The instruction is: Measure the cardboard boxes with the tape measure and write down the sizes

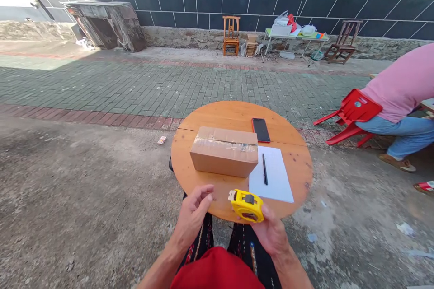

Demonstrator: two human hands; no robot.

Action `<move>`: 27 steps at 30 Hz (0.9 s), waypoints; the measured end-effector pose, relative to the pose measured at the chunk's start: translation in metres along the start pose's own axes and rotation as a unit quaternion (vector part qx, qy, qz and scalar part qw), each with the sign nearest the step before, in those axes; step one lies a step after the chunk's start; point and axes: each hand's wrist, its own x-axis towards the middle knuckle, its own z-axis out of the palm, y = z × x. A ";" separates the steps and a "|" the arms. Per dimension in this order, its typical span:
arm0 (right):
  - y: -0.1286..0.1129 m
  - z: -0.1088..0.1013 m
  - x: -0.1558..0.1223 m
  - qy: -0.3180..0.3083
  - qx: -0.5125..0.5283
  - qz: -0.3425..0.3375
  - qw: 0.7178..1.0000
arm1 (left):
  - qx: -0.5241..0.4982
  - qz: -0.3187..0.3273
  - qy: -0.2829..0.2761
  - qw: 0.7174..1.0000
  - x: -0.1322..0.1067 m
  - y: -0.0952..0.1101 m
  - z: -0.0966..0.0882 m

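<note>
My right hand (269,232) grips a yellow tape measure (247,205) over the near edge of a small round wooden table (217,117). My left hand (193,216) hovers just left of it with the fingers curled and nothing in them. A taped cardboard box (224,151) lies on the table just beyond both hands. To the right of the box a white sheet of paper (274,176) lies flat with a black pen (265,169) on it. A dark phone in a red case (261,129) rests behind the paper.
A person in a pink shirt (402,83) sits on a red plastic chair (352,113) at the right. Along the far wall stand a wooden chair (231,36), a green folding table with bags (294,34) and another chair (344,40). Concrete and brick paving surround the table.
</note>
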 end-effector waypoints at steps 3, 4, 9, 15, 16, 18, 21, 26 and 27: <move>-0.007 0.000 -0.006 -0.021 0.007 0.006 1.000 | -0.082 -0.095 -0.104 0.987 -0.013 0.008 0.012; -0.010 0.000 -0.006 -0.038 0.001 0.006 0.999 | -0.101 -0.111 -0.126 0.981 -0.013 0.011 0.015; -0.013 -0.004 -0.012 -0.088 -0.024 0.030 0.995 | -0.129 -0.178 -0.186 0.958 -0.010 0.009 0.021; 0.004 -0.004 -0.026 -0.089 -0.078 0.024 0.993 | -0.194 -0.225 -0.205 0.933 -0.017 -0.010 0.023; 0.004 -0.003 -0.027 -0.065 -0.104 0.018 0.992 | -0.195 -0.228 -0.204 0.932 -0.017 -0.010 0.022; -0.003 -0.005 -0.027 -0.008 -0.148 -0.009 0.989 | -0.196 -0.222 -0.193 0.936 -0.010 0.000 0.014; -0.032 -0.018 -0.017 0.053 -0.221 -0.061 0.972 | -0.178 -0.163 -0.152 0.958 0.015 0.037 -0.011; -0.111 -0.037 0.026 0.099 -0.316 -0.153 0.931 | -0.027 -0.020 -0.104 0.994 0.082 0.116 -0.056; -0.125 -0.037 0.037 0.097 -0.319 -0.166 0.928 | -0.011 -0.011 -0.100 0.995 0.096 0.127 -0.060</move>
